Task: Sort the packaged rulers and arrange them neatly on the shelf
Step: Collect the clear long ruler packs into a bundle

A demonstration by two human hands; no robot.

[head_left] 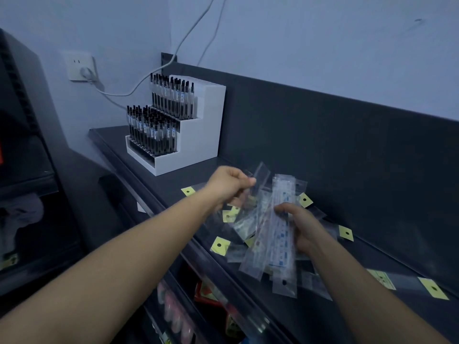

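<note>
Nearest the camera, below the front edge of the shelf [238,162], a lower tier holds red packets [206,291] that play no part here. Above them, the right hand [303,227] is wrapped around a bundle of packaged rulers [278,234], which stands roughly upright and fans out a little at both ends, over the middle of the shelf. Just to its left, the left hand [231,184] pinches a single packet [260,175] between thumb and fingers, lifted clear of the shelf and close to the top of the bundle; motion blur hides which way it is turned. Under and around both hands lie loose packets [219,245] at all angles, their yellow hanger tags pointing every way, and a few more are strewn off to the right along the shelf. By this showing the sorting is only partly done: a handful is gathered, a good many are not yet picked up, and no neat row has been laid anywhere. Farther back stands a white tiered pen stand [188,135], full, against the dark back panel [347,145], and beyond it a wall socket [80,67] with a cable plugged in.
</note>
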